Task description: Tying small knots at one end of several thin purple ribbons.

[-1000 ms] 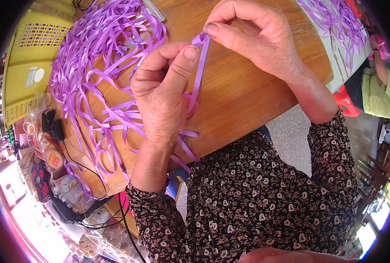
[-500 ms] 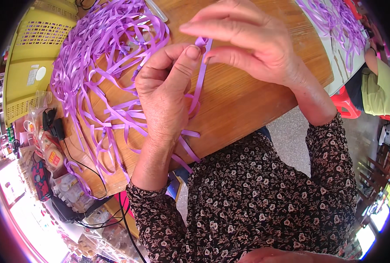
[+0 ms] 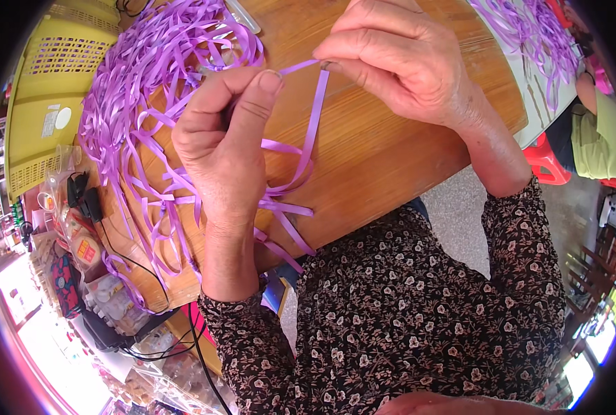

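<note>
A narrow purple ribbon is pinched in both hands above the wooden table. My left hand is closed, thumb against the curled forefinger, with the ribbon coming out at the thumb tip. A short taut stretch runs across to my right hand, where finger and thumb pinch it. From that pinch the ribbon hangs down and curves back under the left hand. Loose ribbon ends lie near the table's front edge. To the left is a large tangled heap of purple ribbons, some with small knots.
A yellow plastic basket stands at the far left. Near it are a black cable and bagged items. More purple ribbons lie on a white table at the far right, beside a red stool and another person.
My left hand has moved left, away from the right. My right finger and thumb, apart before, have closed on the ribbon, and a taut stretch now spans the gap.
</note>
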Available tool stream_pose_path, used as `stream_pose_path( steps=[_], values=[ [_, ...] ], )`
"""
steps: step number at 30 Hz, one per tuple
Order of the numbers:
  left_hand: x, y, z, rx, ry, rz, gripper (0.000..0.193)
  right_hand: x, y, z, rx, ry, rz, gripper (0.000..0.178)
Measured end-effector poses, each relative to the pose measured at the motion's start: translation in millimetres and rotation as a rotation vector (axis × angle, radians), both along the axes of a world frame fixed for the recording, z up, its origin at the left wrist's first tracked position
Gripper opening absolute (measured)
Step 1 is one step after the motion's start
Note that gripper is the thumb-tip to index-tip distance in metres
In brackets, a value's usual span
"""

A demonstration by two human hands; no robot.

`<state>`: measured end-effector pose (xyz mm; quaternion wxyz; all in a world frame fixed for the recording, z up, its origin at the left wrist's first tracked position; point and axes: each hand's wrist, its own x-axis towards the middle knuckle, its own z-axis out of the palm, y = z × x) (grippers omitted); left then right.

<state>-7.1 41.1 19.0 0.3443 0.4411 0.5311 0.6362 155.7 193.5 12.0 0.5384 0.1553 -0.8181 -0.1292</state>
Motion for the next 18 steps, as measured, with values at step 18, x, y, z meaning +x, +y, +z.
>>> stream_pose_path(
  steps=[18],
  values=[
    [0.0, -1.7, 7.8, 0.048, -0.159, -0.001, 0.004, -8.4, -6.8, 2.5, -0.37, 0.01, 0.26, 0.014]
  ],
)
